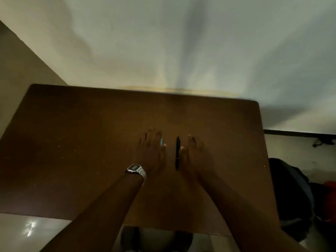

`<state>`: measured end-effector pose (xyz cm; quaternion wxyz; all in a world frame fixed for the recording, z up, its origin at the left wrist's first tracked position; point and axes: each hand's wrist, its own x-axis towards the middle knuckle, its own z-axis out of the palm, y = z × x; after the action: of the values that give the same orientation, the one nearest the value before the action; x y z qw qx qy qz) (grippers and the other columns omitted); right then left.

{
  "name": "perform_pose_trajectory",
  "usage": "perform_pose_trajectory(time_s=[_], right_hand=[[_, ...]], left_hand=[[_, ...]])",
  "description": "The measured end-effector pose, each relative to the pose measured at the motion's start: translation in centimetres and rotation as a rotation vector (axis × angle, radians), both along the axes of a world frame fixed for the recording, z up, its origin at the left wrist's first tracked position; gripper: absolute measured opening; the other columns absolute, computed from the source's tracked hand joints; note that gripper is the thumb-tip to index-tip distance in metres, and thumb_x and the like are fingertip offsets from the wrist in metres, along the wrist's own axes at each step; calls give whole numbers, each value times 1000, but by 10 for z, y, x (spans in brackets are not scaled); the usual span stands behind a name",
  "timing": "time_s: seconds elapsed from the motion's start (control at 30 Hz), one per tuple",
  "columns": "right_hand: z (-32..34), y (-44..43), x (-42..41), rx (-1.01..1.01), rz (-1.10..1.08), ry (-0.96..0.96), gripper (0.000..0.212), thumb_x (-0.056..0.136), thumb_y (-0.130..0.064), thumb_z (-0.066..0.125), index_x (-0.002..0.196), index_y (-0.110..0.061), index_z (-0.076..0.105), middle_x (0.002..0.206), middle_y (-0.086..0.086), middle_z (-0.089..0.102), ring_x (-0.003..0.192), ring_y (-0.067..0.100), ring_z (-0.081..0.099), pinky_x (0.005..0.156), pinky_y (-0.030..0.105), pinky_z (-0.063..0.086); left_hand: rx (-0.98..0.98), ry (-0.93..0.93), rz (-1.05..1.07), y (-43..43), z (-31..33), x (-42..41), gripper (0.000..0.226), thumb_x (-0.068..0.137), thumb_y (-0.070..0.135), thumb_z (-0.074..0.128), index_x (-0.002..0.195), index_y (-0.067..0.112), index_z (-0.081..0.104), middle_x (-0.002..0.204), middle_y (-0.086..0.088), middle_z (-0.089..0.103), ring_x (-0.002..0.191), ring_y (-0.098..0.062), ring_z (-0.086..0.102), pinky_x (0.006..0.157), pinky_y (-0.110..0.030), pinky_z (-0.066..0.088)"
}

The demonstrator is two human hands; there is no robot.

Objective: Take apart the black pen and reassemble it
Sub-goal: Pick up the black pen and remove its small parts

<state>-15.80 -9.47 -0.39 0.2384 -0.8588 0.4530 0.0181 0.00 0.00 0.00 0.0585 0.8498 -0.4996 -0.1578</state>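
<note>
Two bare hands are flat on a dark brown wooden table [72, 142], palms down, fingers spread, neither one gripping anything. Left hand [151, 151] has a silver metal digital wristwatch [136, 170] on the wrist; right hand [193, 155] sits just on the other side of the slim black plastic pen [177, 153]. The pen's lying on the table right between them, pointing straight away from the person, and it looks fully assembled as far as I can tell, so nothing's been taken apart yet. The right hand's thumb side is just beside the barrel, maybe brushing it, hard to say in this light.

There's also a small light-blue thing [161, 142] peeking out from under the left fingers, can't tell what it is.

My guess on the layout: the pen is parked dead centre so either hand can grab it, and the hands are resting open as a neutral start pose before picking it up.
</note>
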Motion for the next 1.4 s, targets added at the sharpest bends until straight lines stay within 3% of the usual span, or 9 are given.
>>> perform_pose_trajectory(time_s=[0.1, 0.2, 0.3, 0.47, 0.6, 0.7, 0.8, 1.07, 1.4], right_hand=[[-18, -2, 12, 192, -158, -43, 26, 99, -40, 59, 87, -17, 59, 98, 10, 70, 91, 30, 69, 77, 41, 56], [-32, 2, 21, 292, -242, 17, 35, 89, -45, 73, 73, -20, 55, 84, 9, 70, 77, 26, 68, 61, 31, 48], [-41, 4, 25, 332, -274, 46, 34, 88, -38, 76, 72, -15, 57, 79, 8, 69, 69, 23, 66, 51, 28, 44], [-36, 7, 25, 405, -330, -29, 43, 88, -39, 74, 82, 4, 72, 85, 22, 75, 80, 37, 75, 68, 40, 59], [-17, 17, 14, 399, -362, -193, 42, 89, -29, 75, 72, 9, 70, 71, 26, 72, 68, 42, 72, 64, 51, 59], [-4, 25, 7, 407, -372, -273, 30, 86, -23, 75, 67, 1, 73, 61, 16, 73, 60, 34, 72, 59, 46, 58], [3, 26, 2, 381, -327, -316, 26, 85, -22, 73, 66, -3, 73, 58, 12, 71, 56, 27, 69, 55, 41, 53], [0, -19, 4, 595, -574, -560, 20, 99, -31, 69, 115, -23, 78, 101, -2, 78, 92, 14, 74, 78, 34, 60], [-1, -55, 22, 878, -452, -412, 4, 96, -27, 73, 94, -26, 76, 99, -2, 76, 98, 17, 70, 76, 32, 53]], left_hand=[[-40, -116, 16, -1, -19, 4, 42, 101, 42, 45, 133, 16, 55, 142, -14, 55, 118, -32, 57, 97, -46, 42], [-60, -130, 46, 4, -31, 0, 32, 99, 41, 50, 119, 20, 63, 125, -7, 62, 105, -29, 59, 90, -45, 39], [-115, -56, 124, 4, -35, -6, 24, 97, 37, 54, 113, 22, 63, 115, -2, 64, 103, -27, 58, 91, -45, 37], [-244, 338, 262, -5, -31, -20, 13, 97, 27, 63, 105, 17, 66, 112, -3, 70, 104, -24, 65, 90, -42, 52], [-240, 648, 428, -15, -25, -31, 36, 95, 38, 71, 122, 15, 71, 114, 1, 75, 100, -11, 69, 80, -18, 50], [-221, 829, 480, -23, -24, -37, 35, 93, 43, 71, 111, 13, 77, 103, -1, 78, 91, -14, 72, 83, -31, 56], [-262, 839, 502, -27, -25, -41, 31, 94, 36, 72, 79, 10, 78, 74, -9, 77, 64, -13, 66, 66, -29, 50], [-298, 893, 504, -26, -17, -45, 29, 99, 31, 67, 83, 11, 81, 77, -9, 78, 65, -10, 68, 60, -19, 49], [-274, 955, 429, -17, -10, -49, 27, 101, 26, 65, 87, 8, 79, 76, -8, 73, 68, -13, 63, 68, -26, 47]])
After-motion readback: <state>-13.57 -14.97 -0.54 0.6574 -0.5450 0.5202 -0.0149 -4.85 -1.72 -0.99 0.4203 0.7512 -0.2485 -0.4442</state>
